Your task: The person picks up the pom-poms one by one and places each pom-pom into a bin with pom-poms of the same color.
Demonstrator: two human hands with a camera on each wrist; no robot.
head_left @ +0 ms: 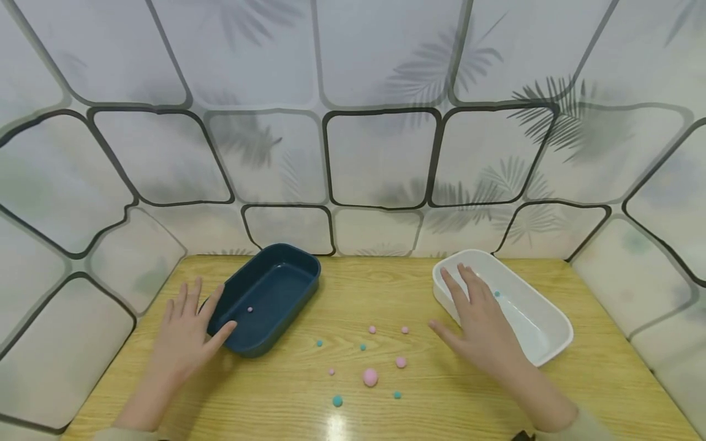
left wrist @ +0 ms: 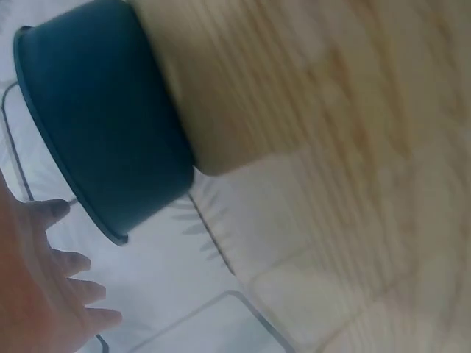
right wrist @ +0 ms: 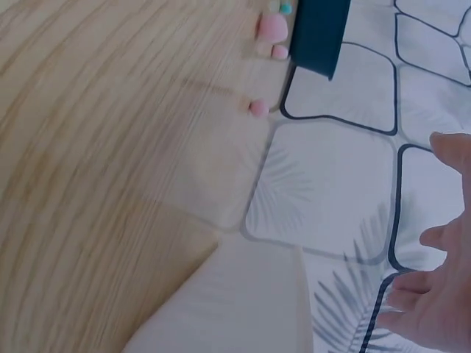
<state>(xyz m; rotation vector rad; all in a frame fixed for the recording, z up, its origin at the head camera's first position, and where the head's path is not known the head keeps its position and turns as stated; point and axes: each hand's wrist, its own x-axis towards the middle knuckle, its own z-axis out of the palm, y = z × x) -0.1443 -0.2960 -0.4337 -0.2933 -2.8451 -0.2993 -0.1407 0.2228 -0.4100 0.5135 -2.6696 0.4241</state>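
Left hand (head_left: 186,338), right hand (head_left: 485,321), fingers (head_left: 213,302) spread, empty; blue tray (head_left: 276,291), white tray (head_left: 532,321), I judge light, stiff, best rim-gripped.

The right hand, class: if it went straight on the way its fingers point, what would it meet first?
Most likely the patterned backdrop: the right hand appears to be above the white tray, clear of its rim, though depth is uncertain.

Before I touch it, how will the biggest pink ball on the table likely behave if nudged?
The biggest pink ball looks round, so it would probably roll. The table looks smooth and shiny, so little may slow it. Tiny beside the blue tray, it's likely light.
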